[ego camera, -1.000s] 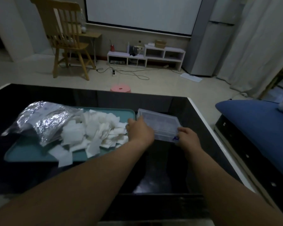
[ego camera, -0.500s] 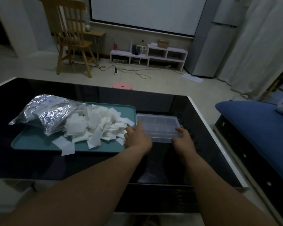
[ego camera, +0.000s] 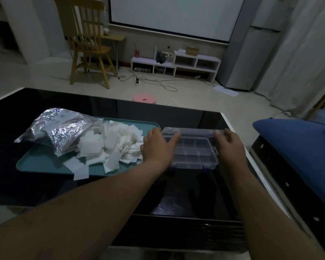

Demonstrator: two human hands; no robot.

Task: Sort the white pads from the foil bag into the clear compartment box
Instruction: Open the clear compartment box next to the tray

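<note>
Plastic, clear and thin, makes the compartment box (ego camera: 193,156), which stands on the black desk (ego camera: 45,188) just beside the right end of the teal tray (ego camera: 41,164). Its lid (ego camera: 195,131) is lifted up from the near side, so the compartments under it can be seen, and they look empty. The left hand (ego camera: 158,147) holds the left end of the lid, with fingers at the corner and the thumb stretched along its edge. The right hand (ego camera: 230,145) pinches the right end with curled fingers. I think both hands are used because the lid is wide and bends easily, and lifting at both ends keeps the box from sliding on the glossy surface.

The white pads (ego camera: 120,145) lie in a loose heap on the tray, spilling from the mouth of the foil bag (ego camera: 58,128), which lies on its side at the left end. A few pads hang over the near rim. The heap is close to the box, probably so that each pad has only a short way to go. No pad is in the box yet, as far as I can see.

The bag carries a pale label with print, but the letters are too small and the light too dim to read them. No brand shows on the box.
</note>
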